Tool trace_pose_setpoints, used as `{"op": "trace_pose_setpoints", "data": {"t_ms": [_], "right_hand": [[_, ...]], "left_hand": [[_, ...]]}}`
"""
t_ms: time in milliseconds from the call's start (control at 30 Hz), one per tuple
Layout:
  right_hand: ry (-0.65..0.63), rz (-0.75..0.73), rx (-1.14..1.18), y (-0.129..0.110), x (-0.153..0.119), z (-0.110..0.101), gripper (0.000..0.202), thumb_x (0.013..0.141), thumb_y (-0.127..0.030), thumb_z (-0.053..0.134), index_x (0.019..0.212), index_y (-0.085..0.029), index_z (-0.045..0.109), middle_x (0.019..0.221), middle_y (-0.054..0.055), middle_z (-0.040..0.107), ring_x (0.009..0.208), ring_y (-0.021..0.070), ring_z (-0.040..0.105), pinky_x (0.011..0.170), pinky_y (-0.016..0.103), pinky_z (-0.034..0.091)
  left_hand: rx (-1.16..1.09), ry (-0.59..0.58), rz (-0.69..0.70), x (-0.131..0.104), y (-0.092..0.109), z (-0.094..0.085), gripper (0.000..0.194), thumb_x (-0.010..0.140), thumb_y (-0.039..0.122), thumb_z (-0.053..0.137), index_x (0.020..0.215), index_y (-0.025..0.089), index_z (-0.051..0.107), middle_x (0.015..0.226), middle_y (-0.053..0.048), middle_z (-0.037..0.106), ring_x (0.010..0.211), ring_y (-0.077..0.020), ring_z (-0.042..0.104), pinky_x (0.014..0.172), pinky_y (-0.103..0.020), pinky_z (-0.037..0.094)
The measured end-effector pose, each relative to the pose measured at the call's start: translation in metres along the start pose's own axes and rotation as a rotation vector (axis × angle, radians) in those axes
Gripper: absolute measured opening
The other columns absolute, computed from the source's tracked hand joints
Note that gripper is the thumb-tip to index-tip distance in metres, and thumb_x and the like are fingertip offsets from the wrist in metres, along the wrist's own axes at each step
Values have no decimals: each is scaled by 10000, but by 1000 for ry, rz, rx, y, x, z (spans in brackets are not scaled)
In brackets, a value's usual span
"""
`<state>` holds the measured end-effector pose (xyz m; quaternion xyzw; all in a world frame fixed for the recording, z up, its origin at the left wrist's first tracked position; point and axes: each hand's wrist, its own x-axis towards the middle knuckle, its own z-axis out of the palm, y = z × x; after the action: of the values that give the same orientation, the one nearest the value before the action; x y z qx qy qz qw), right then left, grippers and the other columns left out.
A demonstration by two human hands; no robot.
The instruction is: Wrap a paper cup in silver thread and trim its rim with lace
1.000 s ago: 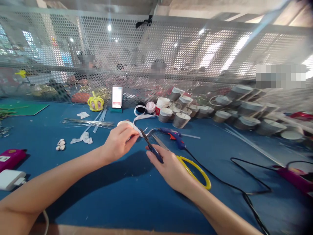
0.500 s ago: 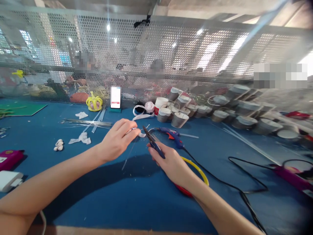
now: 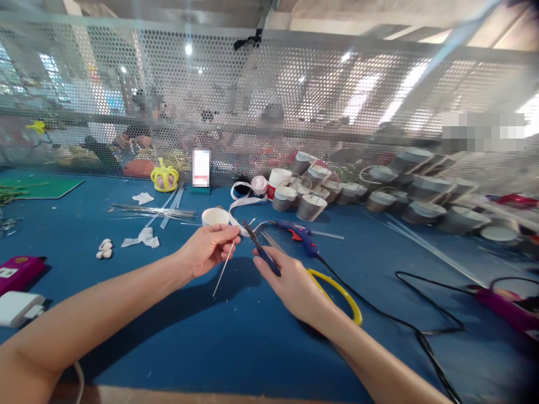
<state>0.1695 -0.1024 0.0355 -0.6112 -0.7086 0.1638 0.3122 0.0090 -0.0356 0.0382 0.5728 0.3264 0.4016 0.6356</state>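
My left hand (image 3: 210,247) pinches a thin pale wire (image 3: 223,271), which slants down toward me from the fingertips. Just behind those fingers shows a white round rim (image 3: 215,216), like a small cup or ring; whether I hold it too is unclear. Beside it a white ribbon (image 3: 236,210) curls over the table. My right hand (image 3: 295,280) is closed around blue-handled pliers (image 3: 263,252), whose dark jaws point up toward my left fingertips. A yellow loop (image 3: 351,297) like a handle shows past my right wrist, its other end hidden by the hand.
A blue glue gun (image 3: 297,233) lies beyond my right hand, its black cord running right. Grey buckets (image 3: 311,207) are stacked behind. Wires (image 3: 155,211), white fabric scraps (image 3: 143,238), a yellow crown-like piece (image 3: 164,177) and a lit phone (image 3: 201,168) are at left and back.
My left hand has turned and dropped slightly, so the white rim and the hanging wire show more plainly. The pliers stay in my right hand, a little lower and left.
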Motion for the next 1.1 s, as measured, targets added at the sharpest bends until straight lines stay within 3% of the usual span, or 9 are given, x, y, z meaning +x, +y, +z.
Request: {"op": "trace_pose_setpoints", "data": {"t_ms": [100, 267, 400, 567, 633, 733, 833, 967, 1100], "right_hand": [[-28, 63, 71, 5, 3, -3, 291, 830, -392, 415, 875, -160, 583, 620, 7, 577, 526, 141, 510, 503, 248, 392], [-66, 139, 141, 8, 5, -7, 296, 828, -428, 417, 816, -167, 554, 560, -24, 483, 463, 112, 439, 440, 232, 361], [-115, 92, 138, 3, 1, -5, 290, 844, -429, 401, 780, -178, 530, 573, -19, 493, 474, 111, 454, 434, 221, 362], [-108, 95, 81, -5, -4, -3, 268, 847, -406, 406, 751, -180, 516, 566, -18, 512, 450, 105, 457, 423, 215, 359], [-91, 92, 76, -6, -4, -2, 260, 846, -394, 412, 812, -172, 543, 596, -9, 538, 468, 111, 477, 435, 216, 370], [-75, 88, 82, -5, -3, -1, 264, 841, -378, 421, 884, -162, 565, 600, -7, 541, 476, 115, 477, 434, 218, 370], [-81, 90, 114, -2, -1, -2, 276, 840, -394, 419, 875, -160, 561, 588, -12, 518, 465, 112, 457, 420, 217, 362], [-70, 105, 160, 3, 2, -6, 290, 846, -415, 403, 869, -164, 545, 597, -13, 499, 462, 105, 443, 422, 217, 369], [-48, 116, 177, 3, 1, -7, 289, 845, -414, 401, 869, -164, 543, 578, -21, 470, 468, 107, 431, 431, 222, 372]], "left_hand": [[279, -18, 104, -5, 1, -2, 305, 826, 369, 469, 638, 134, 516, 533, 4, 522, 397, -60, 418, 419, -196, 340], [1117, 114, 1079, -7, 4, -13, 155, 846, 151, 434, 813, 130, 584, 820, -91, 613, 777, -167, 552, 717, -303, 461], [1346, 170, 1332, 0, 7, -19, 111, 832, 92, 459, 872, 106, 562, 850, -110, 606, 793, -170, 513, 732, -310, 465], [1088, 132, 1212, 1, 5, -18, 74, 809, 144, 518, 774, 151, 583, 738, -51, 600, 724, -148, 506, 704, -294, 454], [763, 137, 888, 0, 2, -13, 78, 790, 179, 542, 727, 155, 581, 702, -37, 589, 674, -132, 513, 648, -276, 448], [116, 81, 187, 1, -2, -3, 115, 782, 197, 536, 683, 140, 542, 599, 0, 534, 501, -76, 456, 495, -210, 393], [-191, 3, -135, 2, 0, 2, 115, 787, 192, 527, 691, 128, 526, 592, 13, 526, 455, -39, 429, 476, -173, 367], [335, -16, 55, -5, 8, -4, 275, 852, 306, 428, 655, 143, 528, 549, -12, 561, 445, -77, 464, 463, -201, 368], [1117, 35, 732, -13, 13, -9, 148, 824, 202, 473, 722, 157, 570, 686, -50, 616, 625, -153, 551, 597, -278, 438]]}}
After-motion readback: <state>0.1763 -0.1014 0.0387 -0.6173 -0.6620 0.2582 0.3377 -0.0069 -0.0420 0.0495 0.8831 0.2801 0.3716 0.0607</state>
